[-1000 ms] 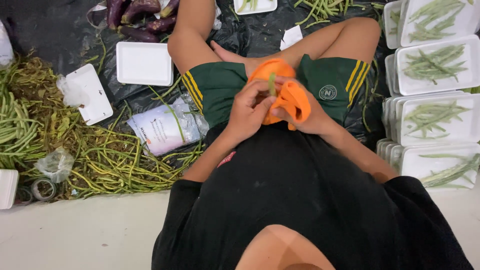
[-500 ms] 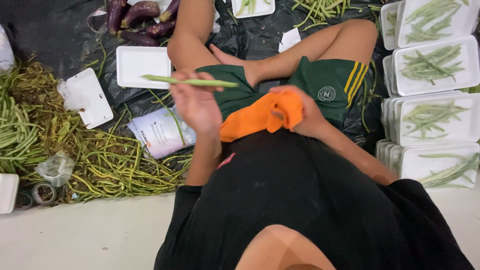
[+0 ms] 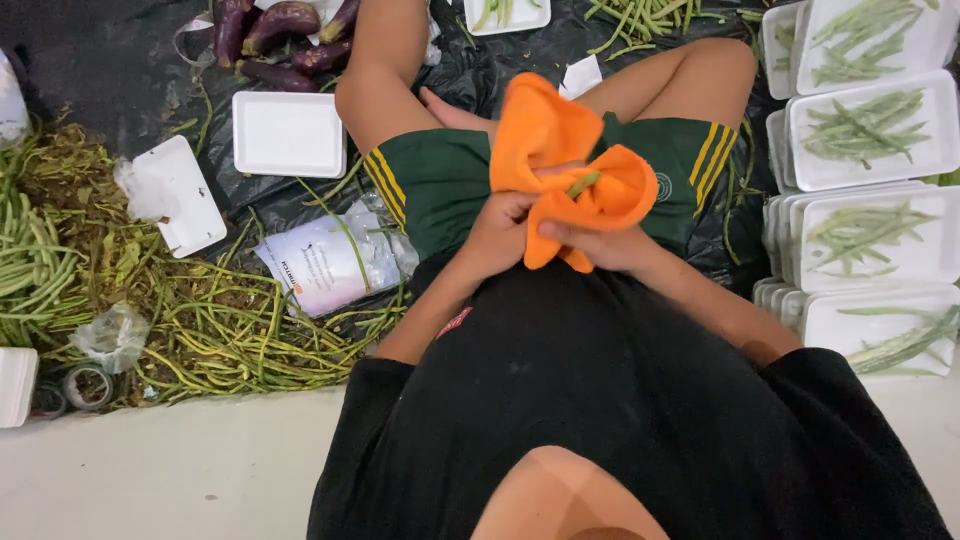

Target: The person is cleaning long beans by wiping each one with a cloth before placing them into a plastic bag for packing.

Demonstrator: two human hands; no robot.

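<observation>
1. Holding an orange cloth (image 3: 570, 170) bunched over our lap, both hands are clenched on it: left hand (image 3: 497, 235) on the near-left folds, right hand (image 3: 600, 245) underneath on the right.
2. Only a stub of a green bean (image 3: 584, 184) pokes out of the cloth's middle.
3. What could go wrong, we reckon: squeeze too hard and the bean snaps, or it slips down into the folds.
4. Its long axis looks tilted, tip pointing far-right; the rest is hidden.
</observation>
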